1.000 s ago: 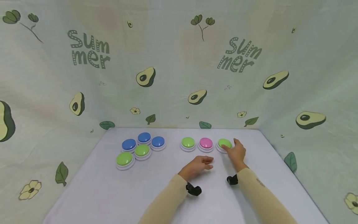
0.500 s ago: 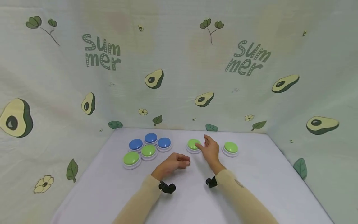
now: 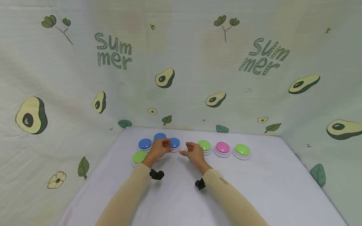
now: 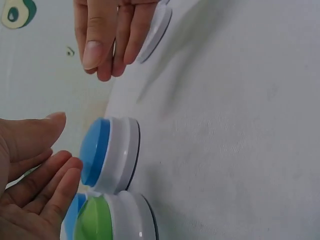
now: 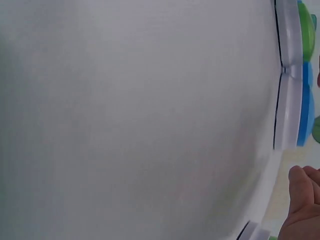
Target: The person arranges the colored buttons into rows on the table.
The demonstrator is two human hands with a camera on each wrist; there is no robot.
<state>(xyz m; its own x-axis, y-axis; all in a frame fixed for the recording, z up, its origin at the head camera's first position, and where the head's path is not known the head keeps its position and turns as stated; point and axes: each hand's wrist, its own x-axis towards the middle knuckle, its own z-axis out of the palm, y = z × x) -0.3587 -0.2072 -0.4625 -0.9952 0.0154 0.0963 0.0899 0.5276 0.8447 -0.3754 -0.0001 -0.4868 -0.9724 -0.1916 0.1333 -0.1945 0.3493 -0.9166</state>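
In the head view my left hand (image 3: 159, 149) hovers over the left group of push buttons, its fingertips overlapping the rightmost blue button (image 3: 175, 143). In the left wrist view, that hand's loosely bent fingers (image 4: 42, 187) and thumb are apart, with nothing between them. A green button (image 4: 95, 220) sits beside the blue one there; the hand mostly covers it in the head view. My right hand (image 3: 195, 154) is in the air between the two groups, fingers relaxed and holding nothing. It is just left of a green button (image 3: 204, 145), partly covering its white base.
Two more blue buttons (image 3: 145, 144) and a green button (image 3: 139, 157) belong to the left group. Right of my right hand, a pink button (image 3: 222, 147) and another green one (image 3: 242, 150) continue the row. A printed cloth (image 3: 186, 62) hangs behind the white table (image 3: 254, 194).
My right hand has passed leftward from the far-right green button over the pink one to the gap. My left hand has moved left over the left group. The head view has swung left.
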